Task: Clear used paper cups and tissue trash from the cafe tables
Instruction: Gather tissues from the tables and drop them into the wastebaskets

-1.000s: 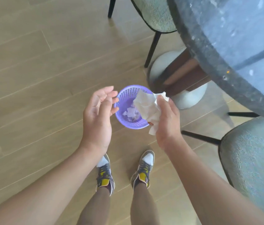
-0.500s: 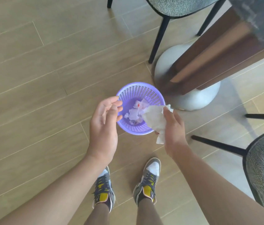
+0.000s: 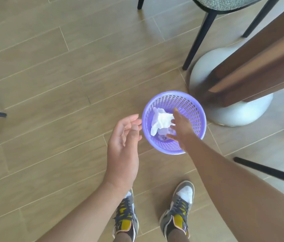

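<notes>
Now your right hand (image 3: pixel 181 131) hangs over the round purple perforated plastic basket (image 3: pixel 190 103), fingers spread apart and gripping nothing. The crumpled white tissue (image 3: pixel 162 122) lies inside the basket, right beside your fingertips, on top of other pale paper scraps (image 3: pixel 165 132). Your left hand (image 3: pixel 123 145) hovers just left of the rim, fingers relaxed and empty. The basket stands on the wooden plank floor (image 3: pixel 50 75), near the white domed table base (image 3: pixel 239 114).

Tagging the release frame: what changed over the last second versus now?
The right hand moved over the purple basket and let go of the white tissue, which is now inside it; its fingers are spread. The left hand stayed open and empty beside the basket's left rim; the basket stayed put.
</notes>
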